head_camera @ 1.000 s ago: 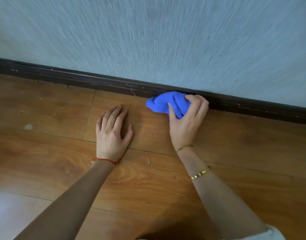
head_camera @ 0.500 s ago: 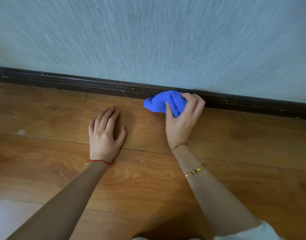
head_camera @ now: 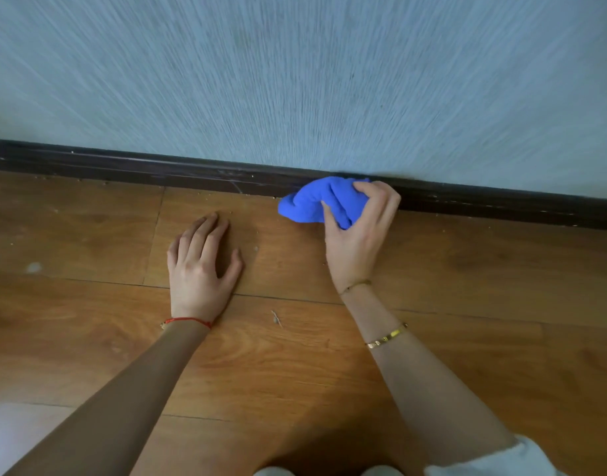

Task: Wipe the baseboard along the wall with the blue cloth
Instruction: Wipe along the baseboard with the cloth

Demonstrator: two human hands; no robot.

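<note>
Grip: my right hand has fingers and thumb curled round the cloth, bunched into a wad, thumb across its near side, fingers over the top. The hold looks firm; nothing trails loose except a lobe at the wad's 9 o'clock end.

Cloth: blue, pressed against the baseboard at about 1 o'clock from frame centre, its far edge meeting the line where board joins wall, its near edge touching the floor.

Left hand: flat on the floor, fingers straight and together, holding nothing, at 9 o'clock from the cloth and near it. I read it as a prop for my weight.

Baseboard: dark, running from 9 o'clock to 3 o'clock, scuffed, with pale marks on the stretch toward 9 o'clock and more specks toward 3 o'clock.

Floor: wood planks; crumbs along the board's foot at 10 o'clock, a small scrap between my forearms, a pale spot at far 9 o'clock.

Step in hand: the wiping stroke itself, mid-run, judging by contact. Much of the board on both sides looks undone.

Next move calls for: steady pressure into the board's face, sliding along its length, and shifting the left hand to follow. Direction I cannot tell.
</note>
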